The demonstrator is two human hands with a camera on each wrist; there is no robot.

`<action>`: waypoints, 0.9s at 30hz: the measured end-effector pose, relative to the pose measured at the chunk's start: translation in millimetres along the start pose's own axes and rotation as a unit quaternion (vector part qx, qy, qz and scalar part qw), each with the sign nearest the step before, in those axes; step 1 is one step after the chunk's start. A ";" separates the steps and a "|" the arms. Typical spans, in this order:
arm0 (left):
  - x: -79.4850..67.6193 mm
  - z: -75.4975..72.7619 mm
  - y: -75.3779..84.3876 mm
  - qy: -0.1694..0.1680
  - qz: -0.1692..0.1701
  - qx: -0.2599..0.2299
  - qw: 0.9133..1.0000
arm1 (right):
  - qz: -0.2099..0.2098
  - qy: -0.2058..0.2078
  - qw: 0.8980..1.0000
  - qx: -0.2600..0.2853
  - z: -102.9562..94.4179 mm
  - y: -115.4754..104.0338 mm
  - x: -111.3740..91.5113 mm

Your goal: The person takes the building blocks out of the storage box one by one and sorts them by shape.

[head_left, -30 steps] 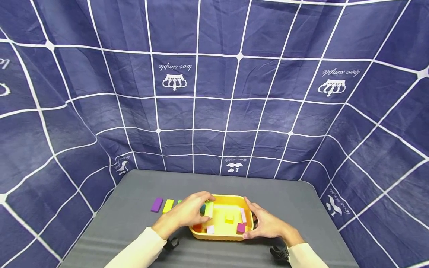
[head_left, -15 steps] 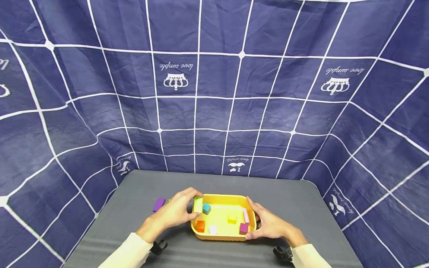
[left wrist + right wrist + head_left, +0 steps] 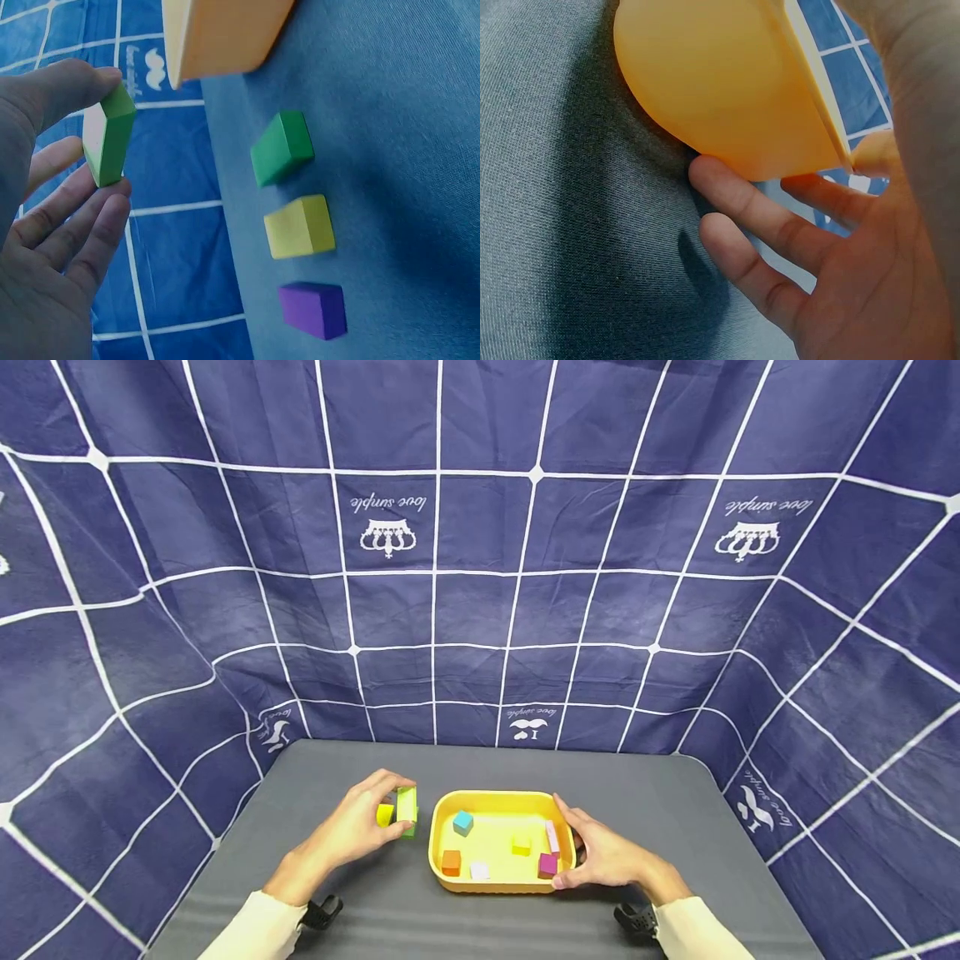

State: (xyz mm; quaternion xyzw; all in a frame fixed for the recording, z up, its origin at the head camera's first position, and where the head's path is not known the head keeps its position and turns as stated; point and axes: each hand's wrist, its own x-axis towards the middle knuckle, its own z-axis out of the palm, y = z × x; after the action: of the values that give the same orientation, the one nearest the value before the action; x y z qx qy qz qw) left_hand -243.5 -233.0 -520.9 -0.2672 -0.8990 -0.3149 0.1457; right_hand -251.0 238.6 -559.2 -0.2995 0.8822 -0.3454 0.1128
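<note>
My left hand (image 3: 352,827) pinches a light green rectangular block (image 3: 116,139) between thumb and fingertips, raised above the table to the left of the tray. Below it on the grey cloth stand a darker green block (image 3: 283,148), a yellow block (image 3: 300,229) and a purple block (image 3: 313,311) in a row. In the head view the left hand hides the purple one. My right hand (image 3: 611,857) grips the right end of the yellow plastic tray (image 3: 491,887), thumb at the near corner and fingers along the far side and outer wall.
Inside the tray lie a teal cube (image 3: 462,823), an orange cube (image 3: 451,862), a white block (image 3: 479,870), a yellow cube (image 3: 521,844), a pink block (image 3: 552,837) and a magenta cube (image 3: 547,865). Blue gridded cloth (image 3: 480,610) hangs behind the grey table (image 3: 637,802).
The left hand has carried the light green block leftward from over the tray to above the row of blocks. The right hand keeps its place at the tray's right end.
</note>
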 end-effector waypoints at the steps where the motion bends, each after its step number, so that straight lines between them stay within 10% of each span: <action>1: -0.7 -2.0 -2.6 0.007 -0.003 0.003 1.000 | -0.001 0.001 1.000 -0.001 0.0 -1.0 2.2; 27: -28.4 -34.5 -57.6 0.048 -0.010 0.065 0.997 | 0.011 -0.003 0.999 -0.031 -1.8 -0.6 2.2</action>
State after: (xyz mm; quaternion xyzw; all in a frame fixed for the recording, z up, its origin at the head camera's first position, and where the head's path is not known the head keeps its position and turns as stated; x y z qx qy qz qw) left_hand -250.1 -304.2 -535.1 -0.2326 -0.9122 -0.2698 0.2027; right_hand -253.3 238.0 -557.4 -0.2945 0.8952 -0.3159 0.1098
